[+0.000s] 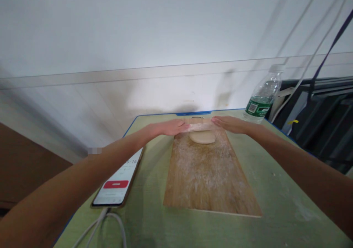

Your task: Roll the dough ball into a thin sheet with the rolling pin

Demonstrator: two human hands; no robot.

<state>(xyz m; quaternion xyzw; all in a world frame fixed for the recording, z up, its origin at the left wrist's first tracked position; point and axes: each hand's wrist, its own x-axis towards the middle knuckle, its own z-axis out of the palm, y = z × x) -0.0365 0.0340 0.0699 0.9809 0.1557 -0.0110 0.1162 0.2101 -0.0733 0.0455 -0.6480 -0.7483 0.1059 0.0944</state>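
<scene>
A pale, flattened piece of dough (pixel 202 137) lies near the far end of a floured wooden board (pixel 206 181). Across the dough's far side runs a flour-dusted rolling pin (pixel 200 127). My left hand (pixel 175 126) is closed over the pin's left end, and my right hand (pixel 228 124) is on its right end. Both arms reach forward over the table, one on each side of the board. The fingertips are partly hidden by the backs of the hands.
The green table (pixel 149 207) has a blue rim and meets a white wall. At left, partly under my forearm, lies a phone (pixel 114 189) with a white cable (pixel 121 227). A clear bottle with a green label (pixel 258 106) stands at the back right, beside dark folded items (pixel 331 115).
</scene>
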